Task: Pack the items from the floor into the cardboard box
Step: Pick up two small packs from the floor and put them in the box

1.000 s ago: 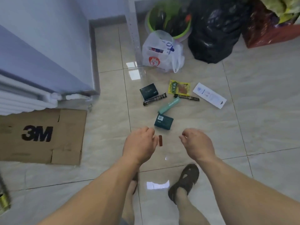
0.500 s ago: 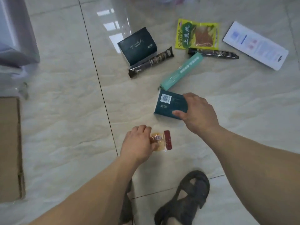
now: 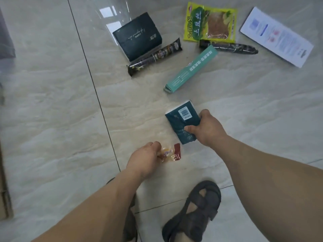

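1. Now, compared with half a second ago, both packets are up off the floor (image 3: 52, 105): the dark teal pack (image 3: 181, 123) lay flat under the right hand then and is tilted up in it now, and the small candy wrapper (image 3: 170, 152) is raised too. That suggests the first two items are ready to carry to the box.
2. At 9 o'clock, a strip of cardboard (image 3: 4, 198) shows at the frame edge, probably the box; its opening is out of view.
3. At 6 o'clock, the left hand (image 3: 143, 158) reaches forward, knuckles up, its grip pinching the wrapper's left end.
4. Just right, toward 4 o'clock, the right hand (image 3: 208, 130) has its grip closed on the teal pack, thumb on top, fingers behind its far edge.
5. From 12 to 2 o'clock, the black pouch (image 3: 138, 36), two dark snack sticks (image 3: 153, 56), a long teal carton (image 3: 191, 69), a yellow snack bag (image 3: 209, 23) and a white card (image 3: 276, 35) still lie unpacked.
6. Below, a sandal (image 3: 197, 212) stands on the floor.
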